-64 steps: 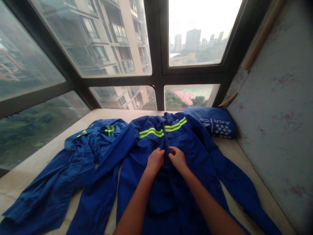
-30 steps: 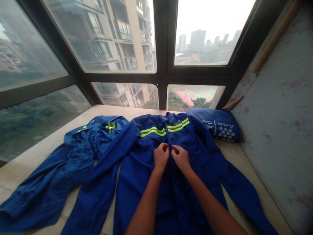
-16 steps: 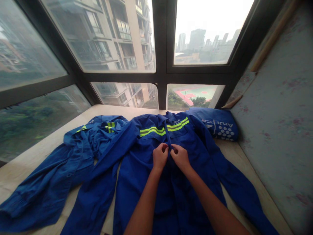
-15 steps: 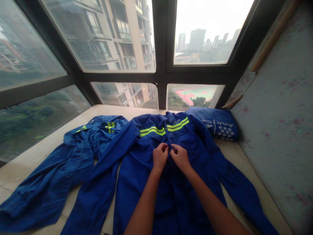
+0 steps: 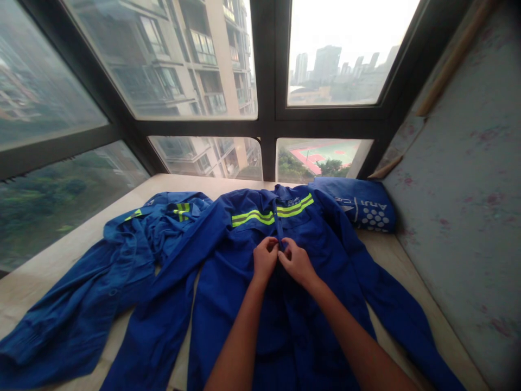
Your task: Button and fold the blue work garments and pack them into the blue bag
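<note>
A dark blue jacket (image 5: pixel 325 260) with yellow-green and grey chest stripes lies spread on the light ledge, its sleeves out to both sides. At its front opening, below the stripes, my left hand (image 5: pixel 266 258) pinches the jacket's edge. My right hand (image 5: pixel 296 260) is closed on the same opening just to the right, its fingertips close to those of the left. Whatever small part lies between the fingertips is hidden. The collar end points toward the window.
A second, lighter blue jacket (image 5: pixel 130 260) lies rumpled on the left, partly under the dark sleeve. A folded blue item with white print (image 5: pixel 368 209) rests at the back right. Windows (image 5: pixel 266 127) stand behind, and a patterned wall (image 5: pixel 459 217) borders the right.
My right fingertips have shifted slightly left, closer to my left hand at the front opening. Both jackets lie as before.
</note>
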`<state>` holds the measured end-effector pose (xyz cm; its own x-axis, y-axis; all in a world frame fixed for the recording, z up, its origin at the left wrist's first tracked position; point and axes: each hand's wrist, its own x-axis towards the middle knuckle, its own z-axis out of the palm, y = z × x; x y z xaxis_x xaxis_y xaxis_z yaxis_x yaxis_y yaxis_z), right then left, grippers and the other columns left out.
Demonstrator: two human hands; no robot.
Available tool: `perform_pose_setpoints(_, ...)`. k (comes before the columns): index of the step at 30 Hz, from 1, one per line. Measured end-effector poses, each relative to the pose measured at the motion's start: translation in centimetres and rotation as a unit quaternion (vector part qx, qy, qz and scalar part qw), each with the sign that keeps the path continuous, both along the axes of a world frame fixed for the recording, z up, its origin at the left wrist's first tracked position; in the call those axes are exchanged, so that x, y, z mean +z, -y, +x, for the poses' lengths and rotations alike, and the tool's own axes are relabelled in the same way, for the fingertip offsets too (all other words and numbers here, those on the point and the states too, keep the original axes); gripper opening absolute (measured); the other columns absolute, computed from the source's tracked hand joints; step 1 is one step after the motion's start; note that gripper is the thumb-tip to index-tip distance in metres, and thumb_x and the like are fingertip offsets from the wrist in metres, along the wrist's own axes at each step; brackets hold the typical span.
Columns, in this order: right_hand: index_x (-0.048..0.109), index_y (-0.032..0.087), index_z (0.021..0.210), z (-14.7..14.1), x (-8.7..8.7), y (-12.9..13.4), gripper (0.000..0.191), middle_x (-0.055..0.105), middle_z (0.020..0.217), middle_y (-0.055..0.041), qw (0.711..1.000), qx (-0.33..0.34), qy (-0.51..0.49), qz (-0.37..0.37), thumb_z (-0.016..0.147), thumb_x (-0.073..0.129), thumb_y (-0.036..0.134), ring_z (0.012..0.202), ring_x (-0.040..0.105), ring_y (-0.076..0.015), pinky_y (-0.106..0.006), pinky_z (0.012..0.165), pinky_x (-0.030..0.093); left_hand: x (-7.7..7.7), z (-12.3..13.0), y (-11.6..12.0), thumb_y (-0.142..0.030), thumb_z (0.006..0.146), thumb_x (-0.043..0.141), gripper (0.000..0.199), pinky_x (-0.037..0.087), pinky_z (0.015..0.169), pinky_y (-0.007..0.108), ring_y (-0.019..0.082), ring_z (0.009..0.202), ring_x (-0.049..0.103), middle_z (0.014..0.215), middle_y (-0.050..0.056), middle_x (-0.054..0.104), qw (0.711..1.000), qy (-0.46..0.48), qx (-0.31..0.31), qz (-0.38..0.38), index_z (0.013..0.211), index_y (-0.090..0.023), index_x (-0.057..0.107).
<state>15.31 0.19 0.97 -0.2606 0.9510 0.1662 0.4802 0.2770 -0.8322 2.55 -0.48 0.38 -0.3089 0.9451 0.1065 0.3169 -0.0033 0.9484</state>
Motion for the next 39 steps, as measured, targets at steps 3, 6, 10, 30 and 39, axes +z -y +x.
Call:
perform_pose_setpoints(3, 0.063, 0.015, 0.108, 0.1, 0.0, -0.7, 0.034, 0.056, 0.057, 0.0034, 0.996, -0.006, -0.066, -0.064, 0.084, 0.044, 0.028, 0.051, 0.053, -0.0153, -0.024, 0.052, 0.039, -0.5, -0.2, -0.3, -0.028, 0.081, 0.059, 0.015, 0.053, 0.07, 0.028, 0.018, 0.074, 0.069, 0.079, 0.005, 0.073, 0.999, 0.048, -0.012, -0.004, 0.084, -0.016, 0.068)
perform_pose_setpoints(6, 0.065, 0.016, 0.101, -0.1, -0.1, -1.2, 0.032, 0.058, 0.059, 0.0016, 0.995, -0.025, -0.068, -0.063, 0.084, 0.041, 0.026, 0.051, 0.053, -0.0151, -0.024, 0.051, 0.037, -1.0, -0.2, -0.7, -0.042, 0.081, 0.061, 0.027, 0.051, 0.061, 0.026, 0.017, 0.066, 0.065, 0.072, 0.004, 0.07, 0.996, 0.085, -0.019, -0.012, 0.081, -0.016, 0.067)
perform_pose_setpoints(10, 0.067, 0.017, 0.106, -0.4, -0.4, -0.8, 0.034, 0.063, 0.065, -0.001, 0.999, 0.001, -0.034, -0.006, 0.084, 0.043, 0.025, 0.058, 0.057, -0.0163, -0.025, 0.055, 0.037, -1.5, -0.2, -1.1, -0.047, 0.072, 0.072, 0.033, 0.048, 0.062, 0.025, 0.017, 0.068, 0.064, 0.073, 0.004, 0.07, 0.994, 0.113, -0.002, -0.016, 0.078, -0.015, 0.067)
perform_pose_setpoints(30, 0.055, 0.016, 0.137, 0.0, -2.3, 1.0, 0.053, 0.071, 0.078, -0.0038, 0.999, 0.013, 0.024, 0.024, 0.086, 0.043, 0.022, 0.063, 0.063, -0.0175, -0.026, 0.065, 0.047, -2.4, 0.1, -0.2, -0.037, 0.072, 0.069, 0.024, 0.045, 0.06, 0.023, 0.013, 0.061, 0.059, 0.072, 0.003, 0.07, 0.974, 0.218, 0.064, -0.007, 0.081, -0.014, 0.071)
perform_pose_setpoints(39, 0.069, 0.021, 0.107, 0.3, 1.2, -1.0, 0.026, 0.071, 0.099, -0.0076, 0.976, 0.014, 0.205, 0.078, 0.095, 0.047, 0.028, 0.092, 0.065, -0.0193, -0.026, 0.079, 0.048, -3.3, 0.2, -0.3, -0.033, 0.069, 0.068, 0.022, 0.049, 0.067, 0.027, 0.017, 0.067, 0.064, 0.074, 0.004, 0.073, 0.979, 0.19, 0.072, 0.004, 0.08, -0.015, 0.072)
